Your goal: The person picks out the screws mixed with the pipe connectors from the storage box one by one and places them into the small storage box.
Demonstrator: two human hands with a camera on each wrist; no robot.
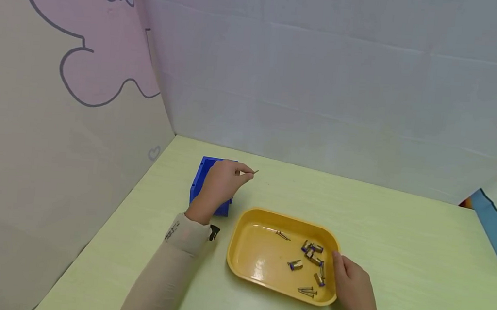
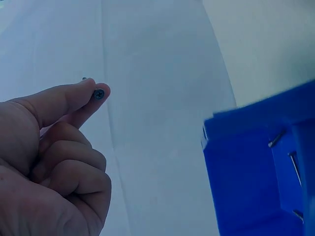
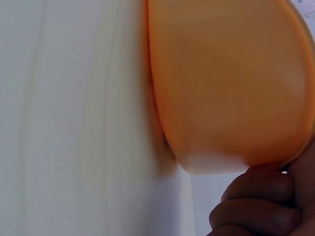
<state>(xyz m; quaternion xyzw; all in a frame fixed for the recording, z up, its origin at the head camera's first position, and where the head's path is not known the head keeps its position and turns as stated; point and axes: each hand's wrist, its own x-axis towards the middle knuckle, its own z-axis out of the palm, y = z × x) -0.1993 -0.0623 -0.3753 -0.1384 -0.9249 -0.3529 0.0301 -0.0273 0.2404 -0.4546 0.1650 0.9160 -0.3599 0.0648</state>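
Note:
Between thumb and forefinger my left hand [image 1: 223,180] pinches a small screw [image 1: 256,171]; its dark cross-slotted head [image 2: 99,94] shows in the left wrist view. That hand is above a blue bin [image 1: 198,180], partly hiding it. Several screws [image 2: 295,167] lie inside the bin. My right hand [image 1: 354,287] grips the right rim of a yellow tray [image 1: 239,266], thumb over the edge and fingers curled beneath, as the right wrist view shows. Brass fittings with blue ends [image 1: 296,265] and several loose screws [image 1: 308,291] lie in the tray, mostly at its right side.
The pale green table [image 1: 399,244] meets a grey-white wall sheet [image 1: 346,85] behind and a printed panel [image 1: 79,137] on the left. A black strap buckle [image 1: 214,232] sticks out from the left sleeve [image 1: 164,275], close to the tray's left end.

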